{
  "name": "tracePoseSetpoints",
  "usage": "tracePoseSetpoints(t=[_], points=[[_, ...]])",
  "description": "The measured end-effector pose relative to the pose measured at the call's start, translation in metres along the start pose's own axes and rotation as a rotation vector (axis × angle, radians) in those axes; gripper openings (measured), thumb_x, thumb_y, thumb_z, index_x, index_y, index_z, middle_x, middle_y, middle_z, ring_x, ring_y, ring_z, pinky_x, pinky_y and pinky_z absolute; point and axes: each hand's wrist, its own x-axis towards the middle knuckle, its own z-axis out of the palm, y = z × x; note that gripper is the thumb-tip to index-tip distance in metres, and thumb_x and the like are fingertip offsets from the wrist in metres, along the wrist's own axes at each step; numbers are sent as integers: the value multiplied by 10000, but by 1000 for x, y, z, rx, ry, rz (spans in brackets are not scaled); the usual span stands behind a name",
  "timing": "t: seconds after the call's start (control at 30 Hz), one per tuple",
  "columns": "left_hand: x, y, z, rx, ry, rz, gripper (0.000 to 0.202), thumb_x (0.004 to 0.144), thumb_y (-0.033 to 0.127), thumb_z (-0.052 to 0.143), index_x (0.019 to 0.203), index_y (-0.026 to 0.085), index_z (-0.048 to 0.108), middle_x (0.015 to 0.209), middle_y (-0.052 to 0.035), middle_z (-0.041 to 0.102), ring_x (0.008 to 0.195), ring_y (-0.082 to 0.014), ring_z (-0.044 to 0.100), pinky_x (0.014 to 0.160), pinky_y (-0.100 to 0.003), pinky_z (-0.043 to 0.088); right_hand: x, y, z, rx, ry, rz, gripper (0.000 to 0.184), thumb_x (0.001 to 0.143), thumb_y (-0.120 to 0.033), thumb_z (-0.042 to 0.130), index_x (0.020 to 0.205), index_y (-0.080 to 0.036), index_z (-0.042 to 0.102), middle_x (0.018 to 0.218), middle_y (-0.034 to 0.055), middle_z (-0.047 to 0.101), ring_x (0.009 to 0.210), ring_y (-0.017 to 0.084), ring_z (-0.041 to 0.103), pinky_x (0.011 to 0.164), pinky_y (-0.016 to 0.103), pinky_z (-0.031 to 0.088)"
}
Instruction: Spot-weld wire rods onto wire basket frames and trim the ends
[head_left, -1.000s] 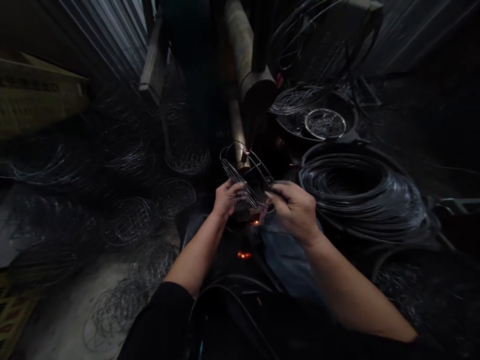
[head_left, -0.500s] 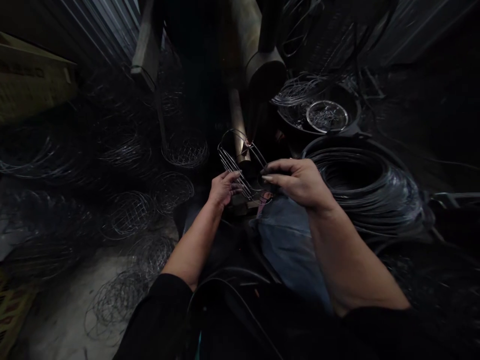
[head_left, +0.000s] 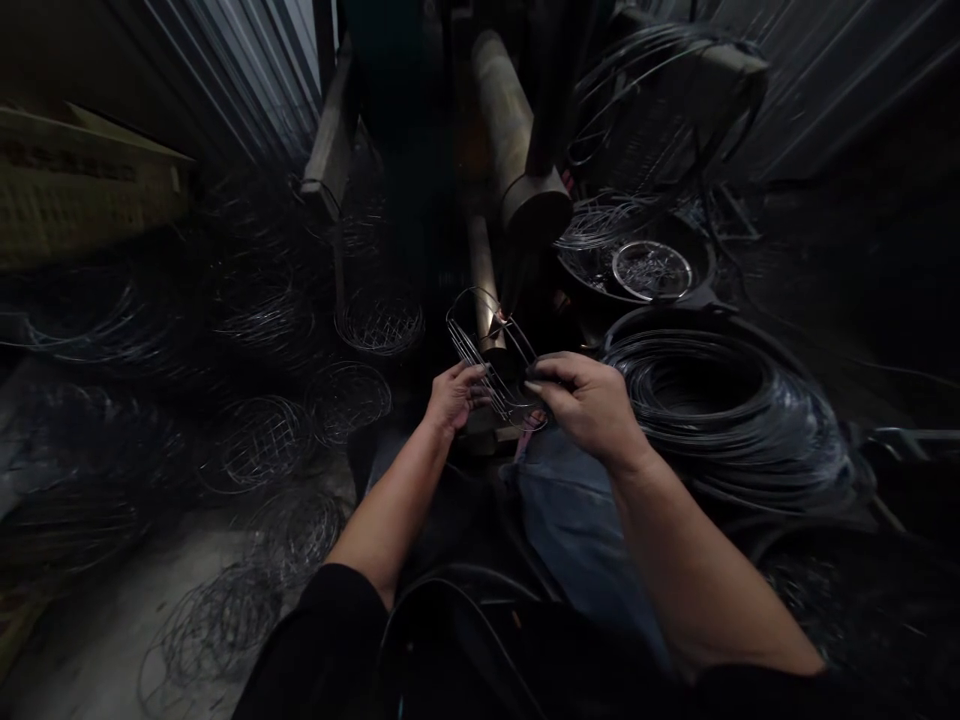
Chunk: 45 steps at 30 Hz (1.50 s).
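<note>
An oval cage of welded steel wire (head_left: 484, 350) stands upright between my hands, its top reaching the tip of a dark welding electrode (head_left: 514, 280) on a machine with a pale metal arm (head_left: 484, 285). My left hand (head_left: 452, 398) grips the cage's lower left side. My right hand (head_left: 589, 405) pinches the cage's lower right edge, with the fingertips partly hiding the wire there. Beneath the cage, a dark machine base (head_left: 487, 435) sits close to my lap.
Several round wire baskets (head_left: 259, 445) lie on the floor to my left. A large coil of dark wire (head_left: 720, 410) is at my right, behind it a black basin (head_left: 697, 270) holding wire rings. A corrugated metal wall (head_left: 247, 70) and a cardboard box (head_left: 75, 190) stand behind.
The orange sparks below my hands a second ago are gone. My right hand has dropped back beside the cage after rising, and the view has shifted slightly.
</note>
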Motion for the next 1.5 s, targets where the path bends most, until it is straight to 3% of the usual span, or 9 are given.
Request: tracePoseSetpoints(t=[0.4,0.5,0.6,0.67,0.73,0.93,1.37,1.5], points=[[3,-1,6,-10,24,-42,341,614,327,764,863,135,634,701,-19,621,546,-159,636,526,-285,491,10,-1,1,-25,14,5,102,741,-141,601,726,-181,693,788,33,698,744,165,636,708,289,495],[-2,-1,8,-22,45,-79,302,638,326,751,839,138,629,682,-22,621,543,-155,625,532,-288,494,-1,-4,-3,2,11,40,107,767,-159,614,820,-189,703,876,32,701,786,160,636,696,276,494],[-6,2,10,-24,72,-118,275,657,353,730,784,143,605,633,-18,599,501,-154,600,500,-287,478,-20,-3,-6,22,50,96,242,720,-192,697,961,-204,688,1056,42,686,818,162,634,639,259,491],[-9,6,12,-47,87,-144,277,689,389,705,761,148,590,620,-18,591,485,-152,590,491,-284,472,-30,0,-5,-5,76,119,253,702,-203,720,953,-205,683,1020,40,694,789,165,634,608,258,484],[-11,11,13,-75,99,-195,293,734,426,669,734,149,573,604,-18,579,484,-151,587,492,-278,471,-34,3,-1,-38,89,89,148,734,-190,682,882,-201,687,895,29,707,754,164,637,636,270,488],[-10,21,17,-67,152,-317,376,818,493,589,763,122,573,590,-45,578,492,-144,586,486,-253,479,-13,-1,11,-98,118,-51,119,773,-143,584,793,-198,688,787,24,701,724,164,645,682,285,490],[-2,25,22,-73,150,-416,539,860,565,529,966,40,592,609,-78,596,485,-158,599,469,-246,491,17,-10,13,-173,147,50,101,711,-178,587,701,-185,687,718,28,682,686,173,618,676,298,465],[-11,13,13,124,146,-365,676,841,663,465,1015,27,613,677,-118,630,535,-175,618,483,-256,479,16,-5,4,49,85,143,96,701,-245,668,767,-180,694,729,11,675,691,159,606,680,292,473]])
